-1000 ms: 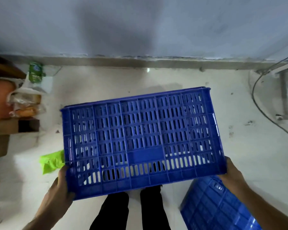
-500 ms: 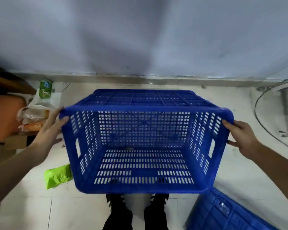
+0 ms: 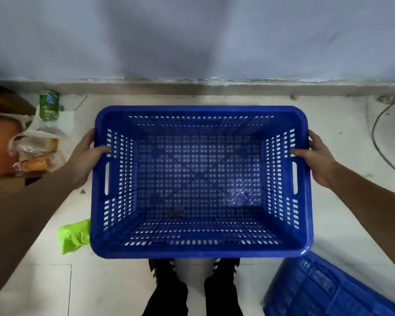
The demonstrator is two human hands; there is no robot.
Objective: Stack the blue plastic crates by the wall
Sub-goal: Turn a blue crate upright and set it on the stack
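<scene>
A blue perforated plastic crate (image 3: 198,250) faces up with its open top toward me, a short way in front of the grey wall (image 3: 192,37). My left hand (image 3: 87,156) grips its left rim, thumb hooked inside. On the opposite rim my right hand (image 3: 317,156) holds the same way. I cannot tell whether the crate rests on the floor or hangs just above it. A second blue crate (image 3: 324,290) lies at the bottom right, partly cut off by the frame.
Left of the crate lie a green wrapper (image 3: 74,236), a green can (image 3: 48,106), plastic bags with food (image 3: 35,153) and a cardboard box (image 3: 7,185). A black cable (image 3: 376,142) curves over the floor at right. My feet (image 3: 192,283) stand just behind the crate.
The crate has been turned from bottom-up to fully upright, open side toward me, and lowered toward the floor. Both hands shifted from its lower corners to the side rims.
</scene>
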